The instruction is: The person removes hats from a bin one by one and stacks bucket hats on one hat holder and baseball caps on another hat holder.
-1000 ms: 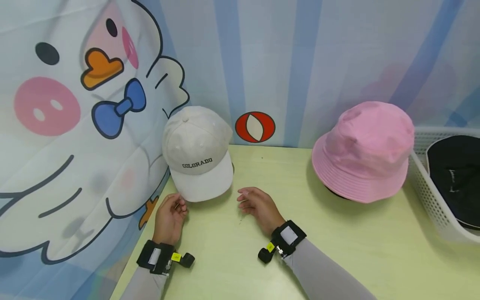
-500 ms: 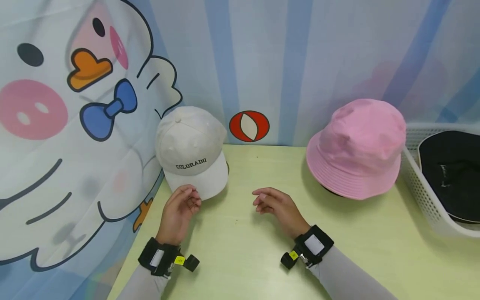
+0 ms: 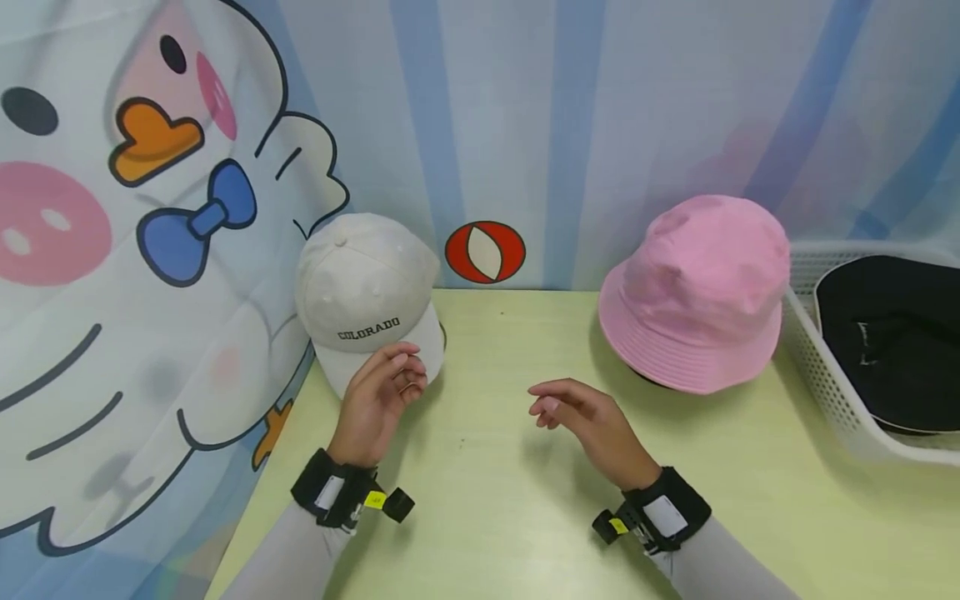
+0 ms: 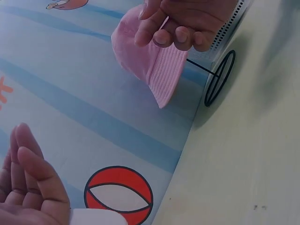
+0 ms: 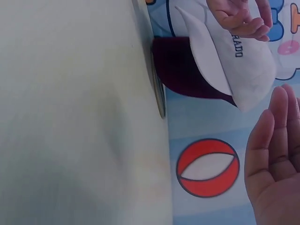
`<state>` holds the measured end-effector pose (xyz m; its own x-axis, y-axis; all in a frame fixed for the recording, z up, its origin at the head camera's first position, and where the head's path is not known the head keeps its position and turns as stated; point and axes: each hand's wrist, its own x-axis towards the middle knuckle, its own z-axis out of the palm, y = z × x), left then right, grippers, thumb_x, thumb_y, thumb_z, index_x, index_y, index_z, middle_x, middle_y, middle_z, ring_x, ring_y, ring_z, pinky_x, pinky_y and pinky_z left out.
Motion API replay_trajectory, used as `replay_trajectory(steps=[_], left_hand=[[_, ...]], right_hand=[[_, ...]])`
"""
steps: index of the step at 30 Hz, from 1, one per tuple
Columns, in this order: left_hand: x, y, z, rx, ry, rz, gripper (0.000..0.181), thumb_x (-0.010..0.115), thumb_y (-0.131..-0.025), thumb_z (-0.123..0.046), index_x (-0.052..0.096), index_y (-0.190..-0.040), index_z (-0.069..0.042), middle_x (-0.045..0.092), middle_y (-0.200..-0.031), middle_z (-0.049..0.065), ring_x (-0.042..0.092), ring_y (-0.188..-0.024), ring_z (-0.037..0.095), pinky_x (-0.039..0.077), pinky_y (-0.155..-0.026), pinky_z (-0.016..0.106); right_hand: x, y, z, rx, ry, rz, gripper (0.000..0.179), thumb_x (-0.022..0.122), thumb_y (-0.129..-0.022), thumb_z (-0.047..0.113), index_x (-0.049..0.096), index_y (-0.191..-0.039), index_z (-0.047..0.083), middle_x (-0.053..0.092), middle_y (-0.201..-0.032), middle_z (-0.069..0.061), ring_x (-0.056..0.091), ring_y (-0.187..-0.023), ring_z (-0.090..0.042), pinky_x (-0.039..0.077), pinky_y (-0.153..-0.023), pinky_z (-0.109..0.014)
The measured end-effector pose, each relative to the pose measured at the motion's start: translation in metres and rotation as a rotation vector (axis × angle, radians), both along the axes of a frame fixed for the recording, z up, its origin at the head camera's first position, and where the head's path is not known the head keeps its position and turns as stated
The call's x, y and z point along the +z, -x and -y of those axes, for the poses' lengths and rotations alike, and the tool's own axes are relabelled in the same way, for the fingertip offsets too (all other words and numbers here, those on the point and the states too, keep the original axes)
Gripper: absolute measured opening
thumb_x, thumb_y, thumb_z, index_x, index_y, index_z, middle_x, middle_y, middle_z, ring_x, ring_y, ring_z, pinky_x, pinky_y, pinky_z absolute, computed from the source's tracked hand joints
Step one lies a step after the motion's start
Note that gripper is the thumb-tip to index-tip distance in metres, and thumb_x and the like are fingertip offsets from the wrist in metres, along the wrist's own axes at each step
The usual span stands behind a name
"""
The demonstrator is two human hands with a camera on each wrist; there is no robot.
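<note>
A white baseball cap (image 3: 360,275) lettered COLORADO stands at the table's back left. The right wrist view shows a dark maroon cap (image 5: 180,70) under its brim, above a flat ring base. My left hand (image 3: 382,400), fingers loosely bent and holding nothing, overlaps the white brim in the head view. Out over the middle of the table, my right hand (image 3: 596,429) is also relaxed and holds nothing. Nearest to it is a pink bucket hat (image 3: 701,292) at the back right. That hat sits on a black wire stand (image 4: 219,77), seen in the left wrist view.
A white plastic basket (image 3: 832,387) at the right edge contains a black item with pale piping (image 3: 896,342). The pale yellow table (image 3: 480,500) runs back to a printed cloth backdrop (image 3: 502,108) with a cartoon duck, which also closes off the left side.
The head view has turned right, so the scene slides left. My left hand has moved from the cap brim's left edge across its front. My right hand has moved right, away from the cap.
</note>
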<state>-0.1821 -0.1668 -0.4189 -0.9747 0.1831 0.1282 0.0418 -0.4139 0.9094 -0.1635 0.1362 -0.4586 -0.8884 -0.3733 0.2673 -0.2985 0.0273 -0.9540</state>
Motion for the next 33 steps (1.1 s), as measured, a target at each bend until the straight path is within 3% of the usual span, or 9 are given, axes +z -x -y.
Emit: replay_trajectory(steps=[5,12,20,29,33], left_hand=[[0.008,0.004,-0.016,-0.011,0.005,0.0,0.018,0.044,-0.107,-0.014,0.06,-0.112,-0.012,0.065,-0.094,-0.002,0.063,-0.083,0.011,0.053,-0.076,0.023],[0.016,0.01,-0.037,-0.056,0.005,-0.018,0.019,0.043,-0.106,-0.012,0.06,-0.113,-0.012,0.066,-0.093,-0.001,0.063,-0.082,0.011,0.051,-0.074,0.022],[0.02,0.013,-0.056,-0.121,0.015,-0.047,0.022,0.041,-0.106,-0.013,0.06,-0.117,-0.013,0.067,-0.096,-0.003,0.065,-0.086,0.011,0.051,-0.076,0.023],[0.022,0.017,-0.081,-0.167,0.004,-0.069,0.025,0.039,-0.105,-0.01,0.062,-0.116,-0.014,0.067,-0.097,-0.003,0.064,-0.086,0.012,0.051,-0.075,0.022],[0.02,0.018,-0.091,-0.191,0.0,-0.077,0.026,0.039,-0.105,-0.01,0.062,-0.117,-0.013,0.068,-0.098,-0.002,0.065,-0.088,0.013,0.052,-0.074,0.022]], right_hand=[[0.013,-0.007,-0.021,-0.028,-0.002,-0.043,0.028,0.049,-0.107,0.012,0.062,-0.13,0.002,0.068,-0.11,-0.014,0.066,-0.097,-0.018,0.055,-0.088,-0.027],[0.028,-0.016,-0.052,-0.091,0.062,-0.132,0.029,0.047,-0.105,0.002,0.058,-0.13,-0.009,0.07,-0.11,-0.007,0.068,-0.097,-0.016,0.055,-0.086,-0.024],[0.037,-0.029,-0.09,-0.147,0.098,-0.136,0.03,0.047,-0.103,-0.004,0.055,-0.132,-0.01,0.067,-0.121,-0.004,0.066,-0.108,-0.01,0.055,-0.091,-0.021],[0.039,-0.047,-0.137,-0.203,0.047,-0.18,0.034,0.045,-0.101,-0.01,0.047,-0.135,-0.017,0.064,-0.128,-0.009,0.065,-0.114,-0.008,0.052,-0.093,-0.016],[0.039,-0.052,-0.157,-0.287,-0.06,-0.172,0.036,0.046,-0.103,-0.007,0.047,-0.138,-0.014,0.065,-0.125,-0.007,0.064,-0.115,-0.006,0.05,-0.095,-0.013]])
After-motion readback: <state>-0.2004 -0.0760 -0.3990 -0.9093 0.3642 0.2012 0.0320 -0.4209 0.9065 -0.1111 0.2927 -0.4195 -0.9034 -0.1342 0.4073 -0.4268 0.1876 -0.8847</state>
